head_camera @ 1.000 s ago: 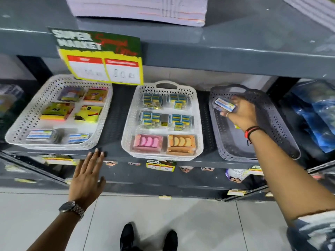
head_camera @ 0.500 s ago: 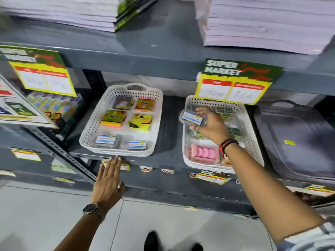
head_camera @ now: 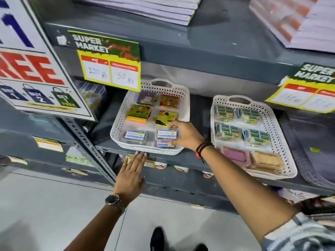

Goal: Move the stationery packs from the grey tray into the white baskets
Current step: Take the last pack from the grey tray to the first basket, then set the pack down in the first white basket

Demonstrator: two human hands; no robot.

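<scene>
My right hand point(head_camera: 186, 135) reaches into the left white basket point(head_camera: 117, 124) and holds a small clear pack with a blue-and-white label point(head_camera: 166, 134) at the basket's front right, just above a similar pack point(head_camera: 164, 143). Another such pack point(head_camera: 135, 134) lies at the front left, with yellow and orange packs behind. My left hand point(head_camera: 131, 175) is flat and open against the shelf edge below that basket. The right white basket point(head_camera: 282, 142) holds blue-and-yellow packs and pink and orange packs. Part of the grey tray point(head_camera: 311, 165) shows at the far right.
A grey metal shelf point(head_camera: 199, 49) overhangs the baskets, with yellow price signs point(head_camera: 110, 69) hanging from it and stacked notebooks point(head_camera: 154, 8) above. A large promo sign point(head_camera: 32, 73) sticks out at the left. A slotted upright point(head_camera: 90, 144) stands beside the left basket.
My right hand carried the labelled pack leftward from the grey tray, past the right white basket, into the left white basket. The view swung left. My left hand stayed by the shelf edge.
</scene>
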